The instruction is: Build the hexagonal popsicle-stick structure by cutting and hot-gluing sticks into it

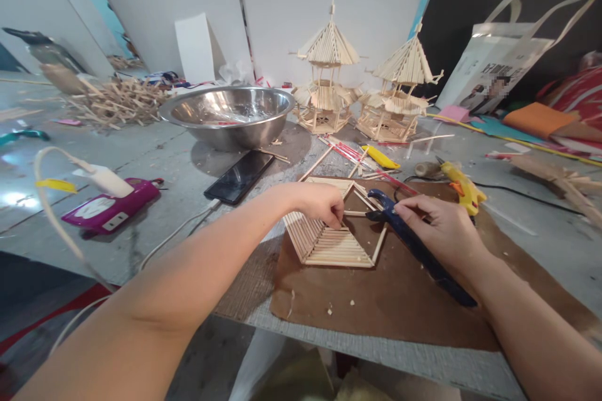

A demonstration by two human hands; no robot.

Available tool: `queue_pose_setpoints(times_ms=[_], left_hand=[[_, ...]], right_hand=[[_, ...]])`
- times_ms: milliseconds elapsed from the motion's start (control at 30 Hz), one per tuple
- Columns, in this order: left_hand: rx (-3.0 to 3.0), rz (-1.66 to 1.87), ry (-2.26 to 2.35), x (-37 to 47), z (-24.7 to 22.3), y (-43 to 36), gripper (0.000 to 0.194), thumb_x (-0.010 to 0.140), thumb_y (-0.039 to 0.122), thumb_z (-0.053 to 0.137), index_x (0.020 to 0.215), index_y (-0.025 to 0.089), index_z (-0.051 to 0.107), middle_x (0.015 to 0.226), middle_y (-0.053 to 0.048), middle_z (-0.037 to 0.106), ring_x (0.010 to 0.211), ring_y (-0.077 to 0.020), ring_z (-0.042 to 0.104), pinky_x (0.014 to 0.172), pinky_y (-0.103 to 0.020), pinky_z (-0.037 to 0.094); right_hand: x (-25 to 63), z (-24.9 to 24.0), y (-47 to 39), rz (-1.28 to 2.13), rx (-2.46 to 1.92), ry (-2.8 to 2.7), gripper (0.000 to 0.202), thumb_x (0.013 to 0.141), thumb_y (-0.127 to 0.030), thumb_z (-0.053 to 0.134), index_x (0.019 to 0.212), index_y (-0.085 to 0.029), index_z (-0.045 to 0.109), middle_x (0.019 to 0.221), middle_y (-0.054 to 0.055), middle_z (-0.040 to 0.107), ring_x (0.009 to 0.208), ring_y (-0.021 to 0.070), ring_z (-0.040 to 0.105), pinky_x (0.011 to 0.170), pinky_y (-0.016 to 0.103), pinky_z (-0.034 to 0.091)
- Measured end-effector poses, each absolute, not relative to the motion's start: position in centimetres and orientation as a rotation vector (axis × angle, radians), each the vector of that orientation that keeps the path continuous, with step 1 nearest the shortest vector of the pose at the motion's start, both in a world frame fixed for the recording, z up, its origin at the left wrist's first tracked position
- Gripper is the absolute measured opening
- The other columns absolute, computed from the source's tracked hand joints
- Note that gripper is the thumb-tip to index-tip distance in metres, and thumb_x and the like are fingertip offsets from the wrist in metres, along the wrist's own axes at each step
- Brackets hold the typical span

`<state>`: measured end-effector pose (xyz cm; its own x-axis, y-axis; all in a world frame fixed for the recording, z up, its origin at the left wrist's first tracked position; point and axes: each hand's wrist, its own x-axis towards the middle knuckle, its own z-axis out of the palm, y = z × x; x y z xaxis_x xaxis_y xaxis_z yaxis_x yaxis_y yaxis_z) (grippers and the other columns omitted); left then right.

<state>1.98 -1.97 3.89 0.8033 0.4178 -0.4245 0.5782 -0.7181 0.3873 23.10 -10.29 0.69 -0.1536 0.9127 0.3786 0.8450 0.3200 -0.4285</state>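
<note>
A hexagonal panel of thin wooden sticks (336, 246) lies on a brown mat (324, 301), partly filled with rows of sticks. My left hand (327, 203) is closed over its middle, fingertips pinched at the end of the rows; what they hold, if anything, is too small to make out. Wrapped round a dark blue cutter (414, 250) is my right hand (435, 225). The cutter's jaws are apart at the panel's right part, near an open section of the frame.
Behind stand two stick pagodas (328, 100) (397, 113) and a metal bowl (226, 116). A phone (239, 177) and a purple power strip (113, 207) lie left. A yellow glue gun (463, 188) is at the right, with a yellow knife (382, 158) behind the mat.
</note>
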Motion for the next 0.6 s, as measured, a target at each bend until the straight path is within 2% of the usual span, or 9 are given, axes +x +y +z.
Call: queue_pose_setpoints(times_ms=[600], left_hand=[[2.507,-0.440,0.736,2.00,4.12,-2.17,0.021,0.068,0.025,0.053,0.082,0.014,0.064,0.069,-0.002,0.061,0.055,-0.0075,0.045,0.053,-0.020,0.031]], right_hand=[[23.11,0.72,-10.29,0.144,-1.543,-2.031,0.023,0.077,-0.036,0.042,0.075,-0.023,0.061,0.069,-0.001,0.065,0.060,0.0138,0.057,0.054,0.025,0.042]])
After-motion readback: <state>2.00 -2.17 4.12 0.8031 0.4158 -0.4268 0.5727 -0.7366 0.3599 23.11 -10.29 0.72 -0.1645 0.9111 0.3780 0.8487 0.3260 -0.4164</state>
